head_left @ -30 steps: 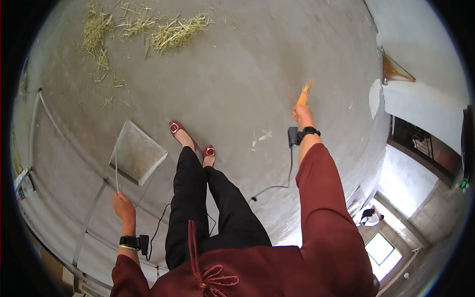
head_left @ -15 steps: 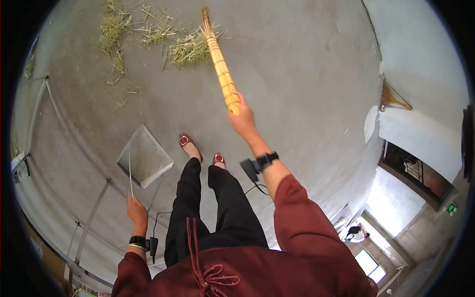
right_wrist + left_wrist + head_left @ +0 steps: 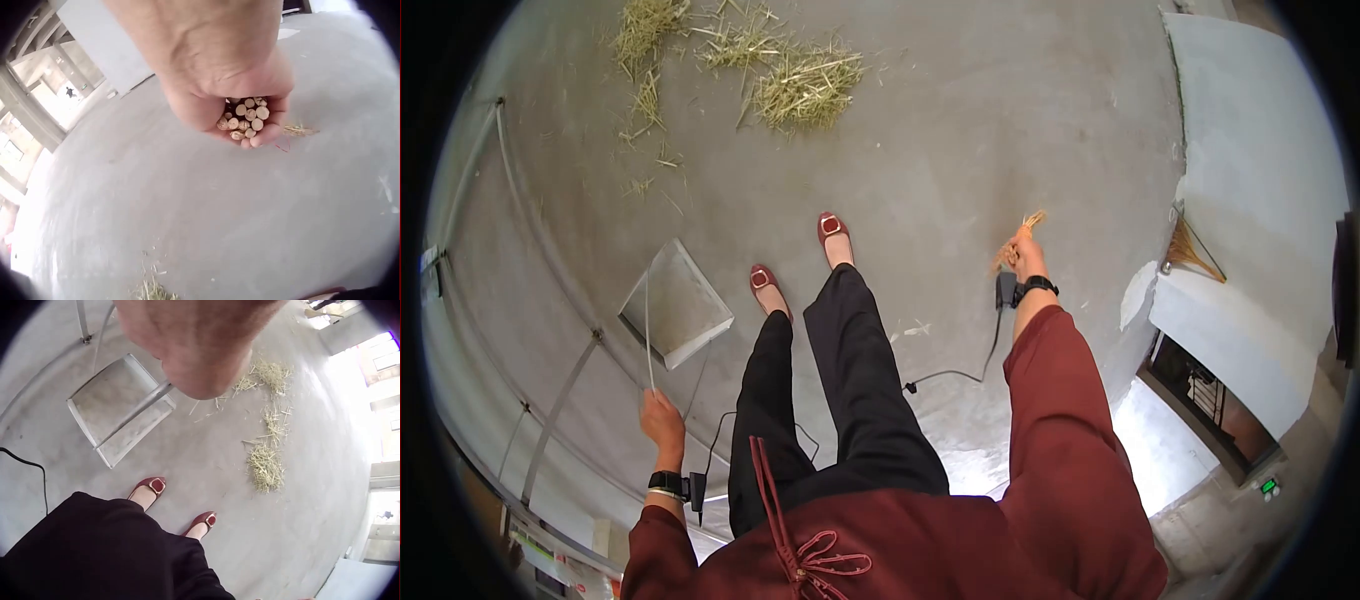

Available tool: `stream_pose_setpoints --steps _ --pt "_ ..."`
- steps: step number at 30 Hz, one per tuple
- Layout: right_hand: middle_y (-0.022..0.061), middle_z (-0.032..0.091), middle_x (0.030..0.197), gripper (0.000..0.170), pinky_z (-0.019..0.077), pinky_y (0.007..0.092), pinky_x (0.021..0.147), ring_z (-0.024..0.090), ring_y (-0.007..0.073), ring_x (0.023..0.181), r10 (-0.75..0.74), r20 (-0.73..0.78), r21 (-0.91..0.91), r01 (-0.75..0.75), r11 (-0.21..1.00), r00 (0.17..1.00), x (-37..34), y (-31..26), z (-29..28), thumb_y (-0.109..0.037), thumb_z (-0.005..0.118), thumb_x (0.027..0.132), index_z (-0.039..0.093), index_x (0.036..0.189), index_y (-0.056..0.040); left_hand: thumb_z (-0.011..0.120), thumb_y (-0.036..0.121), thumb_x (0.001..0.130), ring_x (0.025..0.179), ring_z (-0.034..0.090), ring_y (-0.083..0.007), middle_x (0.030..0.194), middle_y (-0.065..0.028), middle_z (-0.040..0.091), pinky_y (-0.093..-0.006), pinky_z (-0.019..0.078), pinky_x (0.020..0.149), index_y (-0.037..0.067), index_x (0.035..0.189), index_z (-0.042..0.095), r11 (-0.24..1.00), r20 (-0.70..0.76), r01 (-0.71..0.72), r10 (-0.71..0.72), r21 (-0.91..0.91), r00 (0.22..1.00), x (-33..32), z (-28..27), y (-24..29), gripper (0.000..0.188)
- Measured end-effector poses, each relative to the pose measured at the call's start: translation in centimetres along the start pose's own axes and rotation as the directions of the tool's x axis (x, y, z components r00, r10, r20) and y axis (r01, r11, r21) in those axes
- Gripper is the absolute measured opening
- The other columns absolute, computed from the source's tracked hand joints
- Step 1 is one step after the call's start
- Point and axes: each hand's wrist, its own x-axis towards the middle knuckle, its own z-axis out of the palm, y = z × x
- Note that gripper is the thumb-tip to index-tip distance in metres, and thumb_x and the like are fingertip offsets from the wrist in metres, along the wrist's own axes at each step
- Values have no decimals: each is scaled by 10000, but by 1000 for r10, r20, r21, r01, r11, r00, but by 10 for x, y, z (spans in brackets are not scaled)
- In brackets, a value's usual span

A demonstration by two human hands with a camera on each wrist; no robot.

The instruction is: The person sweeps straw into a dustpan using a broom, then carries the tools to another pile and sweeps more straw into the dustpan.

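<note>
Right arm now swung out to the right, away from the body – half a second ago it reached across toward the straw. Right hand in a fist around the broom, stalk ends showing between palm and fingers. Left arm low at the side, as before; left hand curled around the long handle of the dustpan, which sits left of the shoes. Right shoe now ahead of the left shoe. Farther off – loose straw on the floor.
</note>
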Motion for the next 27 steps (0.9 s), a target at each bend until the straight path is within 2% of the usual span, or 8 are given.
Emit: stream_pose_setpoints --steps 4,5,9,11,13,20,22,27 --pt "32 484 624 144 417 333 413 512 175 480 -164 -95 -39 160 986 982 -21 -25 103 -130 579 765 456 818 -77 405 257 940 668 553 -430 704 -219 575 -517 407 576 42 838 510 999 19 40 -41 5 999 -4 -4 22 261" --pt "45 490 675 233 427 362 415 523 194 515 -352 -132 -76 345 936 927 45 5 137 -120 604 751 424 890 -70 405 256 940 668 555 -428 699 -218 576 -517 410 579 42 840 510 998 28 58 -58 13 998 -4 -7 30 259" --pt "206 610 852 731 496 434 679 609 361 751 -645 154 -499 622 603 748 -120 -41 242 -59 604 695 264 1342 -44 404 257 941 668 560 -424 699 -217 581 -517 415 583 43 840 511 996 33 76 -77 42 996 1 -4 48 260" --pt "252 621 857 788 488 473 719 607 423 766 -613 323 -470 685 557 721 -155 -64 243 -65 578 700 197 1389 -42 408 259 938 670 566 -419 706 -216 588 -516 420 583 46 844 510 997 20 67 -68 41 997 3 -5 57 254" --pt "235 623 809 803 480 478 679 601 421 768 -684 500 -417 840 347 531 -167 -82 231 -45 555 687 203 1407 -85 409 262 938 674 568 -419 714 -218 590 -519 419 583 46 847 508 994 39 84 -87 69 995 4 -6 65 254" --pt "223 630 853 737 492 462 660 608 402 757 -844 307 -637 754 161 439 -100 -142 86 -58 561 696 287 1378 -120 403 278 940 678 567 -423 723 -221 593 -531 408 578 51 847 502 991 80 132 -134 38 988 3 -4 66 264" --pt "212 638 872 710 503 455 661 620 386 743 -824 200 -814 558 161 530 -44 -170 59 -60 568 703 312 1363 -109 400 278 941 675 566 -422 721 -219 592 -527 409 574 52 847 500 990 77 130 -134 46 988 5 -5 65 264" --pt "151 615 745 434 520 415 640 633 311 661 -429 32 -597 362 716 903 30 -238 81 -86 570 714 445 1124 -18 397 272 941 669 566 -417 716 -207 594 -516 411 562 57 848 496 991 57 131 -133 40 990 10 -9 65 255"
